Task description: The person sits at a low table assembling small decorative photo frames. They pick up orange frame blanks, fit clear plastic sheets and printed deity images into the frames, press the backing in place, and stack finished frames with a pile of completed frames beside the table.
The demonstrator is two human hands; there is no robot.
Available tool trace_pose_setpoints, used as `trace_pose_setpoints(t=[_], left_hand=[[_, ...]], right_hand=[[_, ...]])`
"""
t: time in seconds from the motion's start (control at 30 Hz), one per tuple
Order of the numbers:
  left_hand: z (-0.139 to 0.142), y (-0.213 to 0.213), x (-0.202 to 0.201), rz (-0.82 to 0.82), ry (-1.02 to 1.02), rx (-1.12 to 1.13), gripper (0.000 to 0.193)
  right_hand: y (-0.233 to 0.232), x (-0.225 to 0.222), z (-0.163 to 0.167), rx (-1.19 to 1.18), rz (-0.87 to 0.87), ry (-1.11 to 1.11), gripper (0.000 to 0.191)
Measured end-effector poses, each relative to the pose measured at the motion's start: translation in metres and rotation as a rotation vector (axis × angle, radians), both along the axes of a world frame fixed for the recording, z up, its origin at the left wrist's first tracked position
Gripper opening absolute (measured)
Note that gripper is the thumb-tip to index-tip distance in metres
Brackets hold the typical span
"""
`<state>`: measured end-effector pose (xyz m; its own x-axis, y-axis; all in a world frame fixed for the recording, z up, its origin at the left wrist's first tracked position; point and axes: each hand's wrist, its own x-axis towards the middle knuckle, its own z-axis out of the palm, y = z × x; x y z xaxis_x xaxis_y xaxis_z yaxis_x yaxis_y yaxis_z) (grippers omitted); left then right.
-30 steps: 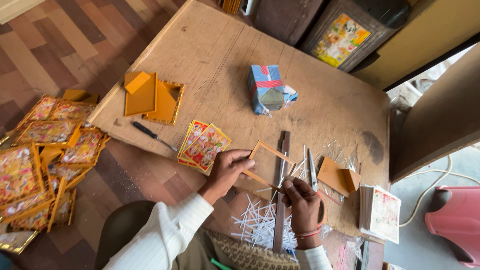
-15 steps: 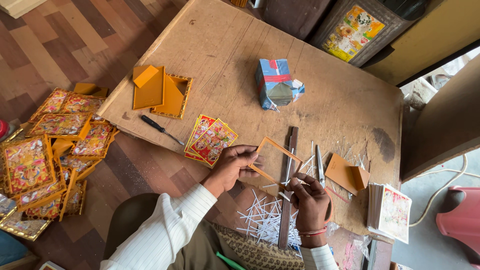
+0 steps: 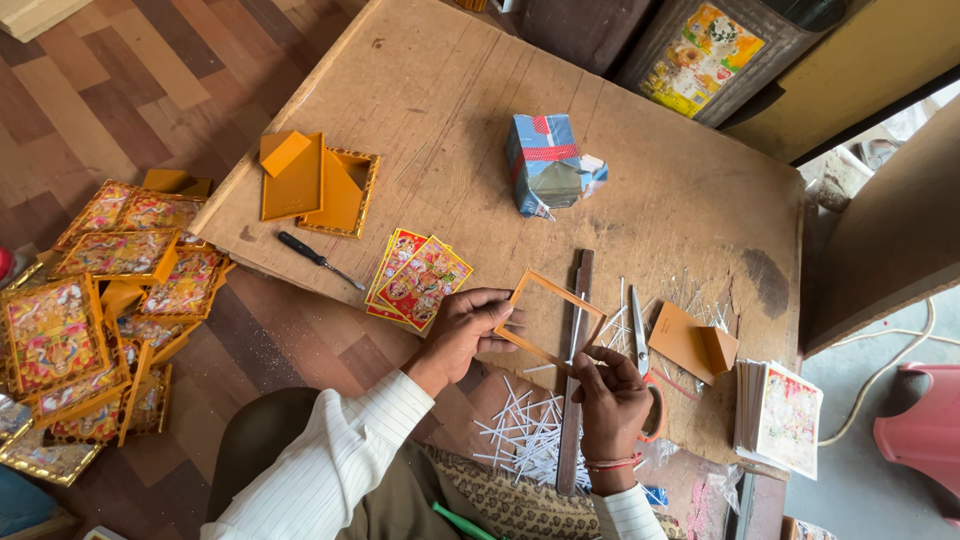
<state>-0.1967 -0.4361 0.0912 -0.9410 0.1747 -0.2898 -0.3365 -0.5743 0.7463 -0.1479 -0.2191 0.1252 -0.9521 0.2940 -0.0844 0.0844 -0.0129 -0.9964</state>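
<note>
My left hand point(image 3: 467, 328) grips the near left edge of an empty orange rectangular frame point(image 3: 553, 296) lying on the wooden table point(image 3: 470, 90). My right hand point(image 3: 610, 398) is closed beside the frame's right side, fingertips pinched over a long dark wooden strip point(image 3: 575, 370); whether it holds something small I cannot tell. Colourful picture cards point(image 3: 420, 280) lie fanned just left of my left hand. White thin sticks point(image 3: 530, 435) are scattered at the table's near edge between my arms.
Scissors point(image 3: 640, 340), an orange backing piece point(image 3: 692, 342) and a stack of prints point(image 3: 780, 415) lie to the right. A blue box point(image 3: 545, 165), orange framed pieces point(image 3: 315, 180) and a screwdriver point(image 3: 315, 258) sit further back. Finished framed pictures point(image 3: 90, 300) cover the floor at left.
The view has shifted slightly. My left hand slid along the frame's near edge and my right hand stays at the wooden strip beside it.
</note>
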Motion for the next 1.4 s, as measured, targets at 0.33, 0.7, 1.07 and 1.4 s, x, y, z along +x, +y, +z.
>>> trace_pose_setpoints(t=[0.33, 0.7, 1.07, 1.4], left_hand=[[-0.018, 0.007, 0.005, 0.152, 0.042, -0.131, 0.029], [-0.029, -0.001, 0.014, 0.24, 0.164, -1.227, 0.021], [-0.051, 0.007, 0.021, 0.331, 0.317, -1.364, 0.031], [-0.025, 0.008, 0.03, 0.348, 0.431, -1.507, 0.04]], right_hand=[[0.004, -0.007, -0.016, 0.211, -0.024, 0.109, 0.04], [-0.005, 0.045, -0.006, 1.233, 0.19, -0.175, 0.067], [0.011, 0.087, -0.024, -0.33, -0.093, -0.025, 0.037], [0.002, 0.1, -0.019, -0.123, -0.076, 0.102, 0.05]])
